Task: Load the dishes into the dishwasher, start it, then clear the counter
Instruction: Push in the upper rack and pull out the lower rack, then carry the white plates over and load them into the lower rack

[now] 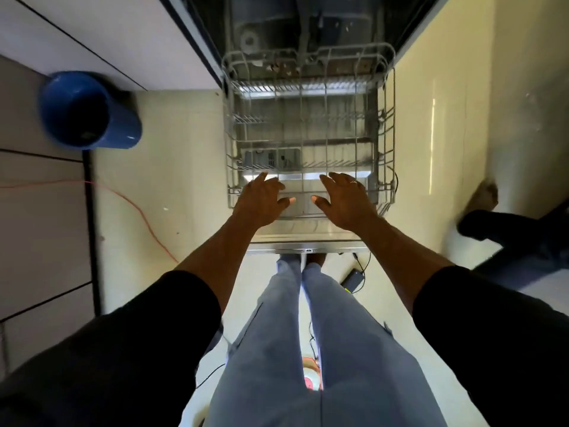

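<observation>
Rack (303, 124) lies beneath spread left hand (260, 201) and right hand (346, 200).

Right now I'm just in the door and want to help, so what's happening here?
A person stands at the open dishwasher, its rack drawn out over the lowered door. The left hand and right hand are spread open at the rack's front edge, gripping nothing. No dishes are in the rack. A blue bucket stands on the floor to the left.

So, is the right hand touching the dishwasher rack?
Cannot tell. In the head view the right hand, fingers spread, overlaps the front rim of the dishwasher rack; neither contact nor gap shows.
</observation>
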